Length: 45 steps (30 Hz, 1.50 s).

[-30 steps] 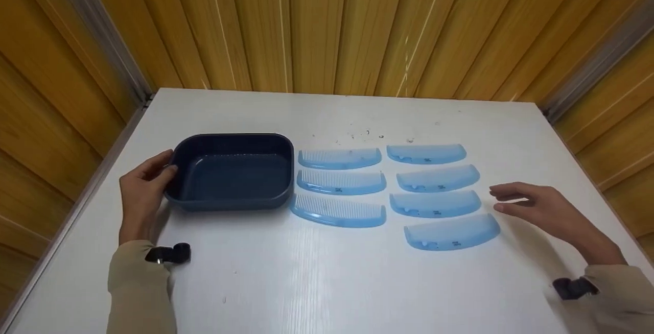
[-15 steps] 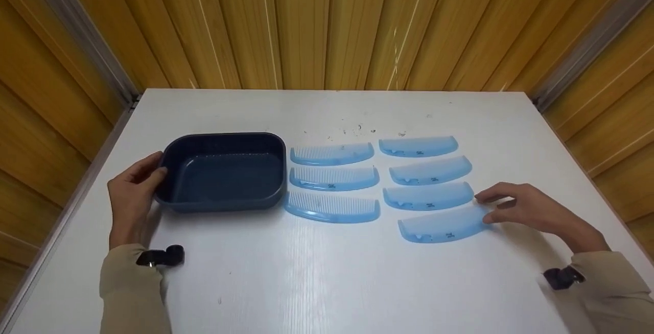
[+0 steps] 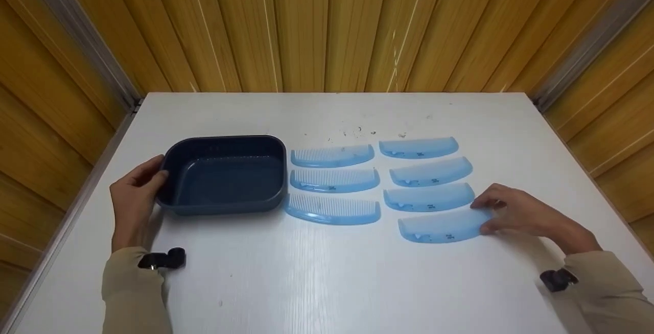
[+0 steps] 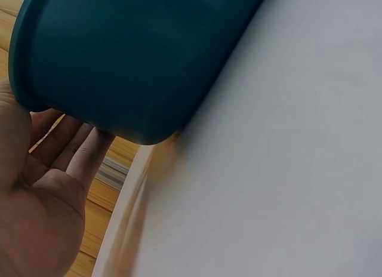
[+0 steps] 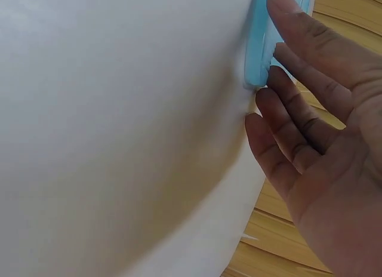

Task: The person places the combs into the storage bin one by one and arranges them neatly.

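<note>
white table [image 3: 352,283], blue tray [image 3: 230,183], interior — head view only

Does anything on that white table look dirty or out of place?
Yes: small dark marks spot the white table beyond the combs; they look odd on an otherwise pale surface. I can't tell whether they're scuffs or crumbs.

The right hand [image 3: 529,214] partly hides the front comb [image 3: 442,225], whose lettering [image 3: 450,236] is unreadably small; the left wrist view crops the tray [image 4: 125,56].
</note>
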Each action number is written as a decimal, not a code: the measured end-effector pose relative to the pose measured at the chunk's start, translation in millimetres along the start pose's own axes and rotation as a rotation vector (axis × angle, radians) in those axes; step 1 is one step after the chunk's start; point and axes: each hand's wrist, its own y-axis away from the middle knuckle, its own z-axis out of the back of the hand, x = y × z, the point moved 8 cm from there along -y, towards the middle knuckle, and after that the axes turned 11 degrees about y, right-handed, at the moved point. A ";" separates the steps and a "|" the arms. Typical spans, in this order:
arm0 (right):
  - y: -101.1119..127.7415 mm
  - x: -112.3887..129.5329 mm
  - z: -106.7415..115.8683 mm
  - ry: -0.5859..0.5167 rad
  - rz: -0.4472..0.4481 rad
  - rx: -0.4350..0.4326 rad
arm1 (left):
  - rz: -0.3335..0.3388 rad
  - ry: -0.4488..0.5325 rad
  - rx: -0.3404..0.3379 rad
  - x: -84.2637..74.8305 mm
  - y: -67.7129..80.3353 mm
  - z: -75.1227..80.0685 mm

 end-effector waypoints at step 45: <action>5.9 15.3 23.2 -0.145 0.033 -0.054 | -0.052 -0.081 0.019 1.8 -3.6 0.3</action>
